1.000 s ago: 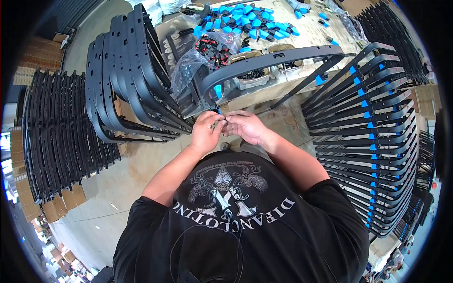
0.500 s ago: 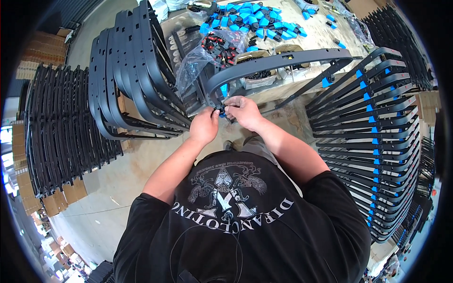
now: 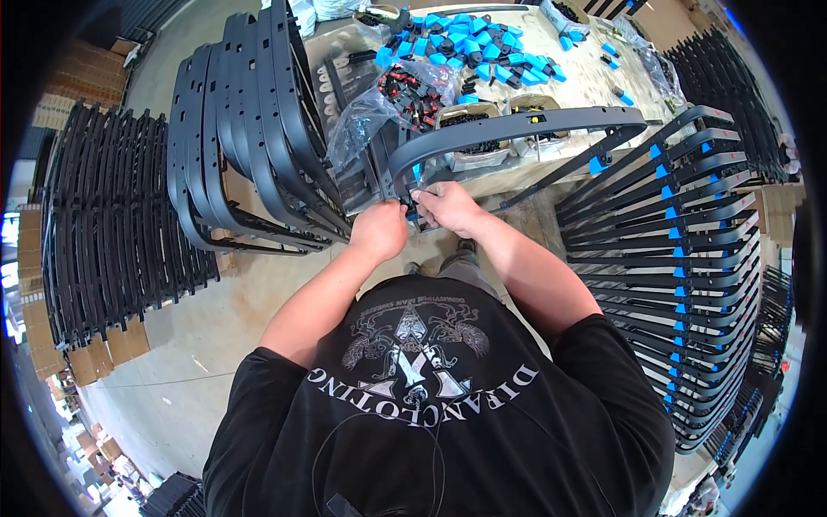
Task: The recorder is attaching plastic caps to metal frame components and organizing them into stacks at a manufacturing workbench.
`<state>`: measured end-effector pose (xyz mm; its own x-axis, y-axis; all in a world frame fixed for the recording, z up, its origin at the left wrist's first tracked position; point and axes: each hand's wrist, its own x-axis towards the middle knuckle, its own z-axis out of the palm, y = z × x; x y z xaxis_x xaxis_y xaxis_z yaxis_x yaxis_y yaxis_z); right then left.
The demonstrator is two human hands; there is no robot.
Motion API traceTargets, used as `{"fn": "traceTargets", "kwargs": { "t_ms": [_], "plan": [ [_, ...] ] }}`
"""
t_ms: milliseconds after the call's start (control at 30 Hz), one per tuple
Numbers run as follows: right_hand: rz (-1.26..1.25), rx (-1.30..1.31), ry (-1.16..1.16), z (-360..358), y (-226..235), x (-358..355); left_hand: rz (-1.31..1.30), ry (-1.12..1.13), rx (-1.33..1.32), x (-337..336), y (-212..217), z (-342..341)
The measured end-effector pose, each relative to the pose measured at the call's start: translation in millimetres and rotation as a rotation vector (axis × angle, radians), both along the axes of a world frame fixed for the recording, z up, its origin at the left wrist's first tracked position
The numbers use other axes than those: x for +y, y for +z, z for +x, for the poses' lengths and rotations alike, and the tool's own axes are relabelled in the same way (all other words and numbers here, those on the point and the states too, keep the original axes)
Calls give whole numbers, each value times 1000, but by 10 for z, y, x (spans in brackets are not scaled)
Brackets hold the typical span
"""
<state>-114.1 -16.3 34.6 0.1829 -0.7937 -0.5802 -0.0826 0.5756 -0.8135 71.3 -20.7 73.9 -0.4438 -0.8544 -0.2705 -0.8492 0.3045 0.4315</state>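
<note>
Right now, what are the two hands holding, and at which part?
Both the left hand and the right hand grip the long curved black frame piece at its lower left end, by a small blue clip. Exact finger contact is hidden.

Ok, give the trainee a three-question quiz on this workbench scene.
1. True or false: both hands meet at the near end of the curved black frame.
2. Which stack carries blue clips? A) the black frames standing on the person's left, B) the black frames on the person's right.
3. Fill in: the loose blue clips lie on the ____.

Key: 1 true: the left hand and right hand close together there. 2 B. 3 table.
</note>
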Motion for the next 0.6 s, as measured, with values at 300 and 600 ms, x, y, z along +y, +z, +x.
{"fn": "traceTargets", "kwargs": {
  "t_ms": [300, 600],
  "plan": [
    [-221, 208, -96, 100, -300, 40, 21, -2, -32, -16, 31, -23],
    [-37, 20, -147, 88, -277, 39, -22, -22, -22, 1, 9, -12]
  ]
}}
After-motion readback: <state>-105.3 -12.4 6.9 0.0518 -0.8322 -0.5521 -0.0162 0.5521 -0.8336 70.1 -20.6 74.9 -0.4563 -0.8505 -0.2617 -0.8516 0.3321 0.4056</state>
